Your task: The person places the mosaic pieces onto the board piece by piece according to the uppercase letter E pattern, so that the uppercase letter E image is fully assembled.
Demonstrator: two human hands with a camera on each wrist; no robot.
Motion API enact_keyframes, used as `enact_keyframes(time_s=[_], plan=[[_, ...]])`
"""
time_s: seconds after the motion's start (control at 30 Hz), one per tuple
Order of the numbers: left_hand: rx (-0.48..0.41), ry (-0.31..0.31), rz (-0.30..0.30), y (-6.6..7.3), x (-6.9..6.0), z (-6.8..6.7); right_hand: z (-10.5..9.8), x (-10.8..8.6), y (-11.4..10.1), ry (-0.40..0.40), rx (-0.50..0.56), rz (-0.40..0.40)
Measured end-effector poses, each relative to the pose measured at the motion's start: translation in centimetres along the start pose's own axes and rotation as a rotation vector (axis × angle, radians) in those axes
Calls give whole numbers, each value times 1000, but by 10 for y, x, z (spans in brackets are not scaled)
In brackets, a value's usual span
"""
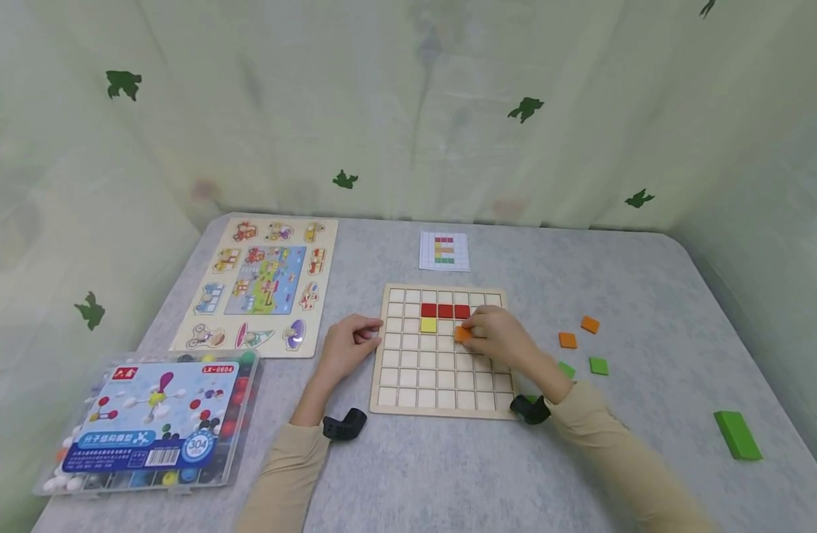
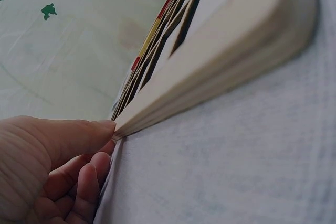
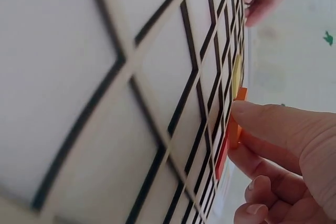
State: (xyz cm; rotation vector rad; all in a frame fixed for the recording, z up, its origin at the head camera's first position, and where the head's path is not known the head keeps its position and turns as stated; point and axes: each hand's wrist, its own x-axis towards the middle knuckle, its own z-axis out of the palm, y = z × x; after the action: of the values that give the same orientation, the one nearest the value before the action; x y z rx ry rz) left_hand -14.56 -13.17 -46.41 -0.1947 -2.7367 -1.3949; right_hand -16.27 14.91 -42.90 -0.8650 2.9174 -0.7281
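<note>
A wooden grid board [image 1: 408,378] lies flat on the table, with three red squares [image 1: 445,311] in a row and a yellow square [image 1: 428,325] below the leftmost red one. My right hand [image 1: 502,337] pinches an orange square [image 1: 461,334] between thumb and finger over the board; in the right wrist view the orange piece [image 3: 242,95] looks tilted. My left hand [image 1: 347,346] touches the board's left edge, thumb at the rim and the other fingers curled, as the left wrist view shows at the board edge [image 2: 157,103].
Loose orange squares [image 1: 567,340] and green squares [image 1: 599,366] lie right of the board. A green block [image 1: 738,435] is at far right. A pattern card [image 1: 445,265] lies behind the board. Left are a picture puzzle [image 1: 323,289] and a plastic box of beads [image 1: 149,422].
</note>
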Motion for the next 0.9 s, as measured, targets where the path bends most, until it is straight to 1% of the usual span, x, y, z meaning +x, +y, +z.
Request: enact_keyframes(time_s=[0.23, 0.33, 0.43, 0.67, 0.9], plan=[[14, -4, 3, 0, 1, 0, 8, 9, -15, -26, 15, -7], [13, -7, -4, 0, 1, 0, 10, 12, -21, -26, 18, -30], [5, -6, -8, 0, 1, 0, 12, 15, -26, -27, 20, -26], [2, 0, 2, 0, 0, 1, 18, 19, -31, -40, -18, -11], [10, 5, 5, -1, 0, 0, 19, 19, -35, -48, -2, -9]])
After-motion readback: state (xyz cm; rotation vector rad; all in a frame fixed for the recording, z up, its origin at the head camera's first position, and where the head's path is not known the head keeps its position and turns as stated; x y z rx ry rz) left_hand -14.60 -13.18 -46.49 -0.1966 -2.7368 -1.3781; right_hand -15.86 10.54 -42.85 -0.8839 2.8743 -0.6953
